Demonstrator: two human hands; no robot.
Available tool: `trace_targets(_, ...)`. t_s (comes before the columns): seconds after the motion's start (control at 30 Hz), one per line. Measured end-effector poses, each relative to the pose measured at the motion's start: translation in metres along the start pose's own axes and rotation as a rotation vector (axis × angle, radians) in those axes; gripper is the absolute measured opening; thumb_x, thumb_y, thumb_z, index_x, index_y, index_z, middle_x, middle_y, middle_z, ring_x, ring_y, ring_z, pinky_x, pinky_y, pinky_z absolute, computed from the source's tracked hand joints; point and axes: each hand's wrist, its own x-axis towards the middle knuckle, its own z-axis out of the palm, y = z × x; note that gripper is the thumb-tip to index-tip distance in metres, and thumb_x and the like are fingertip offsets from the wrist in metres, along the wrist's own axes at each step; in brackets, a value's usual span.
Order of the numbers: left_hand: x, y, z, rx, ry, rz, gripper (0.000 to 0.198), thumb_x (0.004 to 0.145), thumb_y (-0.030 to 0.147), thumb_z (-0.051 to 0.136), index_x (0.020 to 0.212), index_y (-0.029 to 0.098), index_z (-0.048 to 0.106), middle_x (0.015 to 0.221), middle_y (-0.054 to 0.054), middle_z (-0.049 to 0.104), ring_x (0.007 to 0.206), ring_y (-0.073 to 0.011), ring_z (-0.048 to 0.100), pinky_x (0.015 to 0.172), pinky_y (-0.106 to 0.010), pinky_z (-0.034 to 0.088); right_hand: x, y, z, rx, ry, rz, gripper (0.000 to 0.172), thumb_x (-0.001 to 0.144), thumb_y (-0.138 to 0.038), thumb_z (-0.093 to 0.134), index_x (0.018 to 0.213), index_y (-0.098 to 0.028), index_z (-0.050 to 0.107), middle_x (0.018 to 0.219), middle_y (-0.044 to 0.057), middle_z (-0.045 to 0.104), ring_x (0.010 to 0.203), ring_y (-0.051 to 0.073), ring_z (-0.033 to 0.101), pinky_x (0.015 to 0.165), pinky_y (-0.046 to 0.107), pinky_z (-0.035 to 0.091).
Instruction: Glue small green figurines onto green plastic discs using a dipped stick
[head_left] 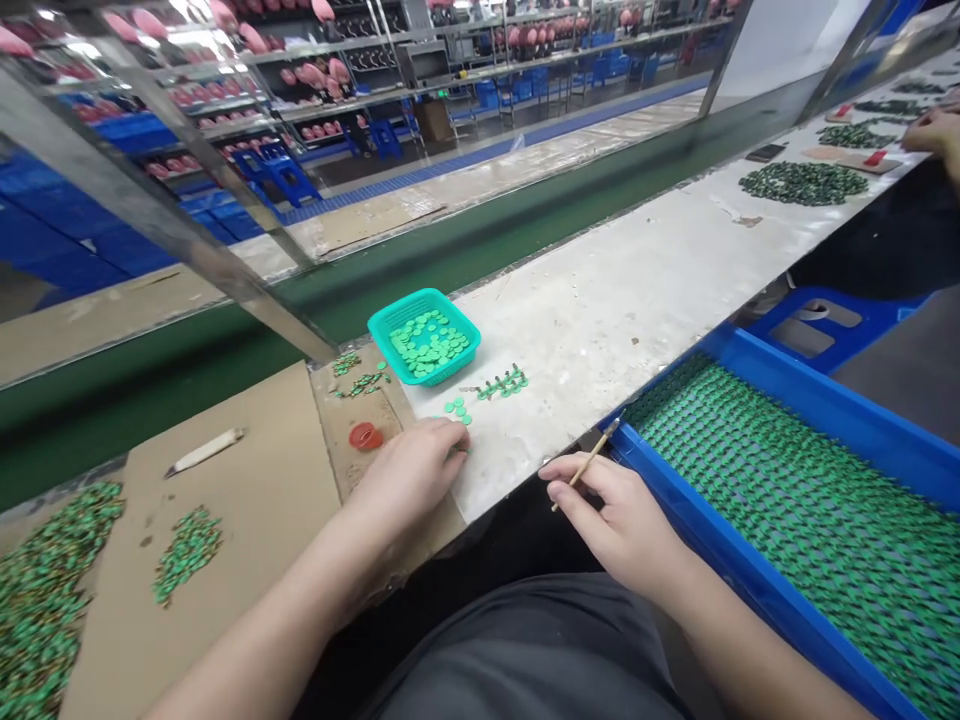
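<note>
My right hand [615, 515] grips a thin brush [592, 458] between thumb and fingers, its dark tip pointing up and away over the table edge. My left hand [420, 460] rests on the white tabletop with fingers curled down and together; whatever lies under the fingertips is hidden. Just beyond them are several loose green discs [456, 405]. A short row of green pieces with dark upright tips [504, 383] stands to their right. Behind sits a teal basket [382, 325] with many green discs inside. Left of my hand is a small red cup [365, 436].
Green-and-brown small pieces lie in a pile [45, 590] and a smaller heap [187, 552] on cardboard [262, 500], near a pale-handled pointed tool [206, 452]. A blue tray [675, 480] of green pieces stands at right. Another person's hand [934, 132] is at far right, near dark green piles [802, 184].
</note>
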Motion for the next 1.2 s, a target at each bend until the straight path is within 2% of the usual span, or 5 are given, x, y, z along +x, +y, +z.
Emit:
trace_targets(0.13, -0.053, -0.015, -0.009, -0.083, 0.051, -0.137, 0.034, 0.106, 0.05, 0.06, 0.108, 0.028, 0.085, 0.088, -0.002, 0.084, 0.076, -0.0231, 0.078, 0.07, -0.033, 0.059, -0.011, -0.007, 0.01, 0.131, -0.095, 0.153, 0.072, 0.111, -0.032, 0.075, 0.179, -0.024, 0.054, 0.086, -0.001, 0.082, 0.075, 0.021, 0.081, 0.077, 0.034, 0.071)
trace_targets(0.27, -0.103, -0.039, -0.002, -0.096, 0.189, -0.246, 0.043, 0.109, 0.056, 0.056, 0.099, 0.026, 0.084, 0.078, -0.002, 0.081, 0.069, -0.0225, 0.075, 0.063, -0.033, 0.057, -0.013, -0.021, 0.024, 0.215, -0.163, 0.141, 0.106, 0.109, -0.024, 0.076, 0.195, -0.031, 0.015, 0.078, -0.009, 0.074, 0.068, 0.017, 0.075, 0.072, 0.029, 0.066)
trace_targets(0.5, -0.128, -0.067, 0.017, -0.07, 0.421, -0.086, 0.028, 0.115, 0.044, 0.062, 0.11, 0.029, 0.085, 0.104, -0.005, 0.083, 0.1, -0.0243, 0.078, 0.097, -0.039, 0.061, 0.022, -0.052, 0.049, 0.402, -0.318, 0.166, 0.024, 0.118, -0.039, 0.072, 0.132, -0.026, 0.088, 0.112, 0.009, 0.096, 0.103, 0.023, 0.095, 0.096, 0.036, 0.078)
trace_targets(0.77, -0.155, -0.073, 0.028, 0.094, 0.438, 0.256, 0.03, 0.116, 0.02, 0.064, 0.142, 0.024, 0.08, 0.134, -0.006, 0.089, 0.118, -0.0253, 0.08, 0.104, -0.042, 0.053, 0.075, -0.054, 0.102, 0.167, -0.069, 0.042, 0.037, 0.121, -0.057, 0.069, 0.109, -0.027, 0.088, 0.082, 0.003, 0.086, 0.075, 0.02, 0.086, 0.074, 0.035, 0.076)
trace_targets(1.2, -0.164, -0.087, 0.065, 0.116, 0.59, 0.25, 0.037, 0.112, 0.025, 0.06, 0.139, 0.023, 0.085, 0.139, -0.004, 0.09, 0.122, -0.0286, 0.078, 0.11, -0.049, 0.052, 0.163, -0.037, 0.201, 0.122, -0.083, -0.2, 0.026, 0.123, -0.05, 0.068, 0.108, -0.031, 0.059, 0.083, -0.006, 0.078, 0.074, 0.014, 0.08, 0.073, 0.028, 0.068)
